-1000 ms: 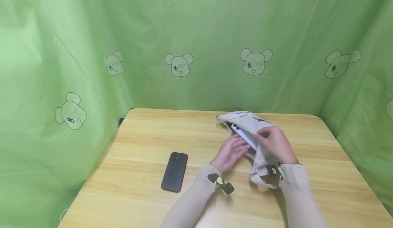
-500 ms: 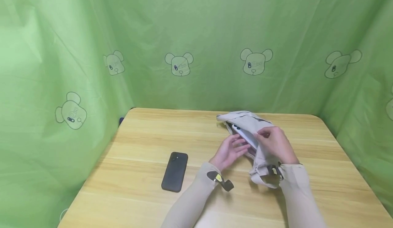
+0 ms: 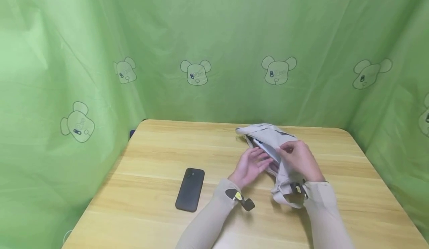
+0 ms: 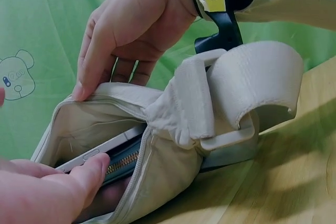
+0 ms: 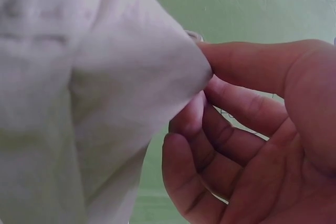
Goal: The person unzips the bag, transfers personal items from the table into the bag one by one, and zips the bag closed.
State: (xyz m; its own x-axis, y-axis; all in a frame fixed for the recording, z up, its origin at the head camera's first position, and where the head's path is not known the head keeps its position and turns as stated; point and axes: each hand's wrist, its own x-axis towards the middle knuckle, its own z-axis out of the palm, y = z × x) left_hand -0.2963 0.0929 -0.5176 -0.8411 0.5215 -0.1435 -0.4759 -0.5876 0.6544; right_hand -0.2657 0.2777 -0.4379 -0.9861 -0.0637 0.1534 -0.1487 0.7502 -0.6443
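Observation:
A pale beige zippered cloth bag (image 3: 268,133) lies at the back right of the table, its mouth held apart. My right hand (image 3: 299,159) pinches the edge of the opening between thumb and fingertips; the right wrist view shows this fold of cloth (image 5: 131,66) up close. A light-coloured smartphone (image 3: 267,150) sits slanted in the opening, partly hidden by the cloth. My left hand (image 3: 249,167) is at the mouth with loosely extended fingers, and in the left wrist view a fingertip (image 4: 94,169) touches the phone's edge. Beside the phone inside shows a dark blue item with a brass zipper (image 4: 123,162).
A black smartphone (image 3: 190,189) lies camera side up on the wooden table (image 3: 134,219), left of my left arm. The bag's wide strap and buckle (image 4: 223,137) hang by my right wrist. Green curtains (image 3: 231,22) with bear outlines surround the table.
The light phone has slipped a little deeper into the bag, its camera end now mostly covered. Both hands stay nearly in place, and the head view shifts slightly.

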